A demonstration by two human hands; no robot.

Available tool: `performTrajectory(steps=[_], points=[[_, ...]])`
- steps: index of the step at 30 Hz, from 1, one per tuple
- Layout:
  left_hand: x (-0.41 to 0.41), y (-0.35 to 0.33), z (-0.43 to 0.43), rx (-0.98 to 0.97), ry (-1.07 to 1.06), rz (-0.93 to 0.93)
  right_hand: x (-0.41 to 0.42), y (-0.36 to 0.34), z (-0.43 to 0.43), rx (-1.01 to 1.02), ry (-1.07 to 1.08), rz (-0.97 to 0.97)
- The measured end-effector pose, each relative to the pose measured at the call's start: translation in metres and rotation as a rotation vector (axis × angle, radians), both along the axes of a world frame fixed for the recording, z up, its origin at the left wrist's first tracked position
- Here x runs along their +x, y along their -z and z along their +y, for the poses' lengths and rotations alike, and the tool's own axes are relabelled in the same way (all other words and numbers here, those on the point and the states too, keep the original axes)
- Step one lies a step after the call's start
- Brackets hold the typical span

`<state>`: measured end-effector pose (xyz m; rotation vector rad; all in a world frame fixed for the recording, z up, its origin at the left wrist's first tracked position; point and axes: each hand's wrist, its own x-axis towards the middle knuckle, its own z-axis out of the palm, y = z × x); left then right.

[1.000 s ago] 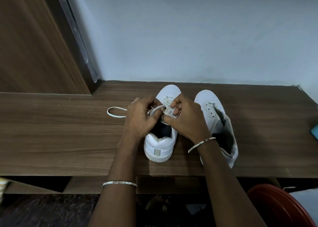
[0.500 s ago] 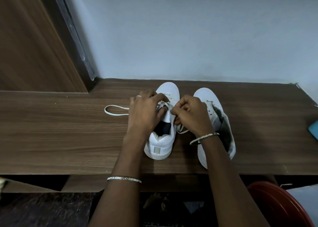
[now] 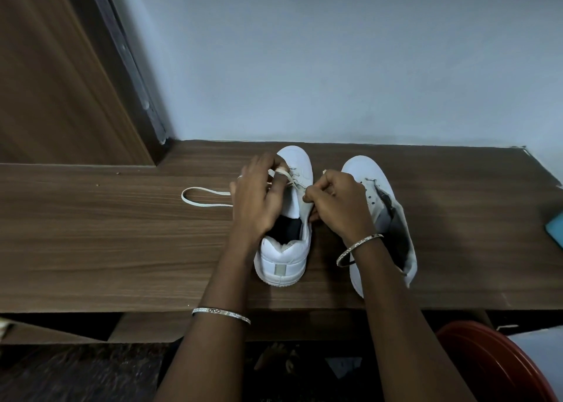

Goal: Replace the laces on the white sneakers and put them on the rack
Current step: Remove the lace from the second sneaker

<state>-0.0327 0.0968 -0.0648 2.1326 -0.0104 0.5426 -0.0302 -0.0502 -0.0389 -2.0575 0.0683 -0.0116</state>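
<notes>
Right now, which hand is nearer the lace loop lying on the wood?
Left. The left hand is right beside the loop, whose strands reach the hand's edge. The right hand is farther off, on the far side of the laced sneaker.

Reaches in from 6 o'clock with both bare forearms, angled slightly toward each other. Holds left hand back-up, fingers curled toward 1 o'clock, pinching a lace between thumb and forefinger. Curls right hand into a loose fist just at 3 o'clock of the left, knuckles toward 10 o'clock, nipping another strand at the fingertips. Bends both wrists slightly inward.
</notes>
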Motion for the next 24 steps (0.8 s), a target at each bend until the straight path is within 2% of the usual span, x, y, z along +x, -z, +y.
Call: performTrajectory(steps=[3,5,10,14,16,17,19,20,22,24], points=[[0.001,-0.011,-0.003,-0.560,0.030,0.036,0.001,0.002,-0.001,0.004,0.034,-0.009],[0.001,-0.022,-0.001,-0.907,-0.023,0.061,0.001,0.003,-0.002,0.007,0.054,-0.016],[-0.001,-0.027,0.029,-1.282,-0.192,0.079,-0.001,0.002,-0.001,0.022,0.052,-0.014],[-0.002,-0.020,0.047,-1.532,-0.360,0.187,0.000,0.003,0.000,0.011,0.060,-0.009],[0.000,-0.015,0.053,-1.511,-0.510,0.262,0.000,0.003,0.000,0.010,0.056,-0.009],[0.001,-0.013,0.055,-1.432,-0.585,0.287,0.001,0.004,0.000,0.012,0.051,-0.011],[0.000,-0.008,0.055,-1.165,-0.693,0.243,0.002,0.005,0.000,0.023,0.040,-0.010],[0.000,-0.006,0.055,-0.966,-0.724,0.165,0.002,0.005,0.000,0.028,0.037,-0.009],[-0.001,-0.005,0.055,-0.550,-0.592,-0.001,0.002,0.005,0.001,0.031,0.039,-0.002],[0.002,-0.005,0.049,-0.350,-0.296,-0.072,0.001,0.004,0.002,0.036,0.038,0.000]])
